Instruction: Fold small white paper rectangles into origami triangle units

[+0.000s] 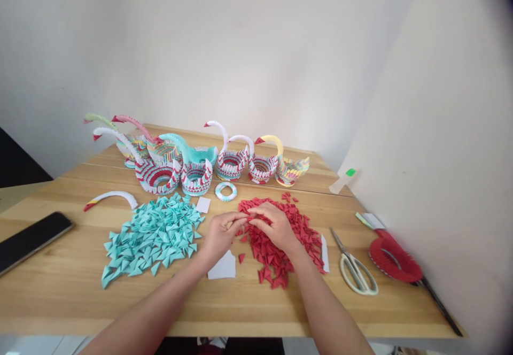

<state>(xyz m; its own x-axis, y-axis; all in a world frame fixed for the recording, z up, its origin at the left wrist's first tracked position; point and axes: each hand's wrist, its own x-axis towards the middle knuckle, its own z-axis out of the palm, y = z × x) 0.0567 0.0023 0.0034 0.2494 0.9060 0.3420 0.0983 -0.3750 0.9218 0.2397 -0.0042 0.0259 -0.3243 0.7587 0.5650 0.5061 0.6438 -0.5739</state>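
My left hand [219,234] and my right hand [274,226] meet over the near-left edge of a heap of small red folded paper triangles [280,237]. Both hands pinch a red paper piece [247,219] between their fingertips, just above the wooden table [72,285]. A heap of turquoise folded triangles [154,234] lies to the left of my left hand. A white paper scrap [223,267] lies under my left wrist.
A row of paper swans [196,162] stands at the back, with a small paper ring [226,191] and a loose white neck piece [114,198] before it. A phone [30,239] lies far left. Scissors [355,267] and a red paper fan [390,259] lie right.
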